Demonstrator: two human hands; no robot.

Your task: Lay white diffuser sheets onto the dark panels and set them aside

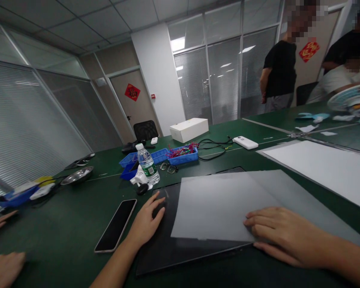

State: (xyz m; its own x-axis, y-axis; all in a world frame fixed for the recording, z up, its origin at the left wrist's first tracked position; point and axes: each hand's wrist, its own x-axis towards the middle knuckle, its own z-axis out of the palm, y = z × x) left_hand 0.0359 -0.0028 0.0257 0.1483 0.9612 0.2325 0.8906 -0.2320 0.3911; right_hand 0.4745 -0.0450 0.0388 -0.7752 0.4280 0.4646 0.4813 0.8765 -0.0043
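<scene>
A translucent whitish sheet (213, 208) lies over a thin dark panel (180, 256) on the green table. My left hand (148, 220) rests at the panel's left edge, fingers spread, holding nothing. Across the sheet's near right part lies my right hand (279, 232), its fingers stretched out flat and its thumb by the near edge. Under that hand, a second stretch of translucent sheet (300, 200) extends to the right. A phone (117, 226) with a black screen lies left of my left hand. Just beyond the panel stands a water bottle (148, 166).
Blue trays (183, 159), one with reddish wires, glasses (169, 168), a white box (189, 130) and a power bank (245, 143) lie farther back. A white sheet (324, 168) is at right. Another person's hand (6, 268) reaches in at left. A person (279, 72) stands behind.
</scene>
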